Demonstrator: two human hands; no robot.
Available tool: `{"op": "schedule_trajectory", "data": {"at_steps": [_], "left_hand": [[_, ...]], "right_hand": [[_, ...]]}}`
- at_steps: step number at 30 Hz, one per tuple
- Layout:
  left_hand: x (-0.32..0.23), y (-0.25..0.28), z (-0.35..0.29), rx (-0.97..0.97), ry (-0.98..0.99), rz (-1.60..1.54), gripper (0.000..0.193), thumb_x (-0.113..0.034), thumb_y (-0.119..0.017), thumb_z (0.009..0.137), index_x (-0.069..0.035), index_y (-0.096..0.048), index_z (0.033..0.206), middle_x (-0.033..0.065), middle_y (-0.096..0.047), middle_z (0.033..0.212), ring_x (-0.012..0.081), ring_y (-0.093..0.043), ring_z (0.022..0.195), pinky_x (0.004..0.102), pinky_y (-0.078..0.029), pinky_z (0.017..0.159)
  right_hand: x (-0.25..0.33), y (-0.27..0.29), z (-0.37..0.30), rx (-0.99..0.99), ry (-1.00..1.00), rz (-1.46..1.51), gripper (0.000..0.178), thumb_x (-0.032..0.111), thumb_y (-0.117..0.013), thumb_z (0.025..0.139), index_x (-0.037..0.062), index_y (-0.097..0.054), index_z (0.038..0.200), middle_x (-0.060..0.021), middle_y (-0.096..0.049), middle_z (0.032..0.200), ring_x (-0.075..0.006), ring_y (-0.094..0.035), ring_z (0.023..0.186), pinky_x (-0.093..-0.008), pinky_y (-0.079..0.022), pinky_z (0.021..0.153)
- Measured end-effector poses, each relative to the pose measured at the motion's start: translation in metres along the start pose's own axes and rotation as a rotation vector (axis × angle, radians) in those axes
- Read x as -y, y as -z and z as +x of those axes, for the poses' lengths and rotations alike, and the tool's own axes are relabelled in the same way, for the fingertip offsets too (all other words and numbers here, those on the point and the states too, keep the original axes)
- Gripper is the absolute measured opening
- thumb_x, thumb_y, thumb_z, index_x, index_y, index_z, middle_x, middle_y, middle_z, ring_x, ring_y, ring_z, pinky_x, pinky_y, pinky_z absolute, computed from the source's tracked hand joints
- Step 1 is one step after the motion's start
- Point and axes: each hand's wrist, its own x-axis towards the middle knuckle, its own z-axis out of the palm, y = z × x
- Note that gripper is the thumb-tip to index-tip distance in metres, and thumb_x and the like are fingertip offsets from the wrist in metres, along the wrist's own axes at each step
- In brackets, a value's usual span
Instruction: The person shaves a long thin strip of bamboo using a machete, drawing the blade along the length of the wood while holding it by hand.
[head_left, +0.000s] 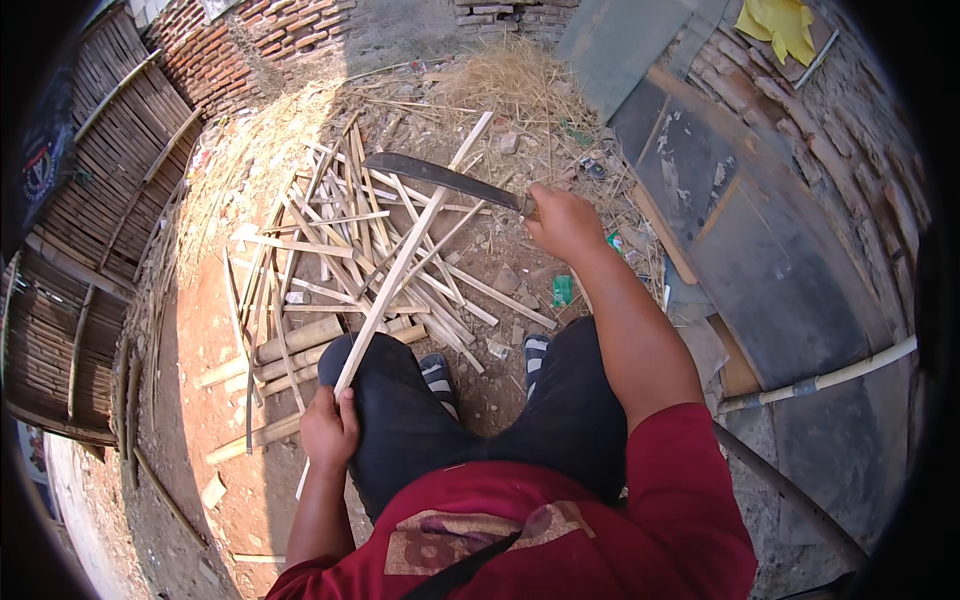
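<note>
My left hand [330, 428] is closed round the lower end of a long pale bamboo strip [400, 272], beside my left knee. The strip slants up and away to the right, over a heap of similar strips. In my right hand [564, 226] is the handle of a machete [482, 188], gripped out in front of my right knee. Its dark blade points left and crosses the strip near its far end. Whether the edge touches or bites into the strip I cannot tell.
Loose bamboo strips [318, 243] lie heaped on the dirt ahead, with thicker bamboo poles [290, 345] by my left knee. Dark boards [790, 270] lean at the right. A woven bamboo panel [120, 150] stands at the left, a brick wall [250, 48] behind. Dry straw [515, 80] lies farther off.
</note>
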Motion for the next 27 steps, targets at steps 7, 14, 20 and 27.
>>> {"op": "schedule_trajectory", "data": {"at_steps": [7, 14, 20, 27], "left_hand": [[-0.004, 0.003, 0.000, -0.004, -0.026, 0.061, 0.035, -0.031, -0.060, 0.102, -0.003, -0.053, 0.084, 0.0231, -0.062, 0.071, 0.0472, -0.061, 0.064, 0.0540, -0.046, 0.058], [-0.008, 0.008, 0.009, 0.064, -0.064, 0.105, 0.036, -0.033, -0.056, 0.104, -0.003, -0.053, 0.085, 0.0237, -0.062, 0.073, 0.0484, -0.061, 0.066, 0.0561, -0.045, 0.058], [-0.001, 0.008, 0.004, 0.028, -0.076, 0.049, 0.035, -0.033, -0.055, 0.104, -0.003, -0.053, 0.086, 0.0246, -0.062, 0.072, 0.0489, -0.061, 0.066, 0.0567, -0.045, 0.059], [0.030, 0.015, -0.027, 0.112, 0.006, 0.020, 0.037, -0.033, -0.051, 0.105, -0.002, -0.054, 0.086, 0.0261, -0.059, 0.069, 0.0504, -0.060, 0.067, 0.0553, -0.044, 0.059]], "right_hand": [[0.039, -0.006, -0.020, 0.156, 0.287, -0.061, 0.031, 0.026, -0.075, 0.081, 0.0076, -0.061, 0.102, -0.0169, -0.070, 0.089, -0.0421, -0.069, 0.086, -0.0526, -0.055, 0.075], [-0.005, -0.010, 0.002, 0.138, -0.046, -0.057, 0.040, 0.025, -0.074, 0.080, 0.0094, -0.065, 0.116, -0.0184, -0.073, 0.098, -0.0415, -0.070, 0.091, -0.0515, -0.056, 0.081], [0.032, -0.015, -0.015, 0.129, 0.365, -0.063, 0.030, 0.025, -0.074, 0.081, 0.0062, -0.061, 0.101, -0.0175, -0.072, 0.092, -0.0419, -0.070, 0.089, -0.0524, -0.055, 0.078], [-0.041, -0.012, 0.010, -0.016, -0.370, 0.070, 0.050, 0.029, -0.073, 0.087, 0.0080, -0.064, 0.131, -0.0230, -0.073, 0.101, -0.0400, -0.071, 0.098, -0.0491, -0.056, 0.086]]}}
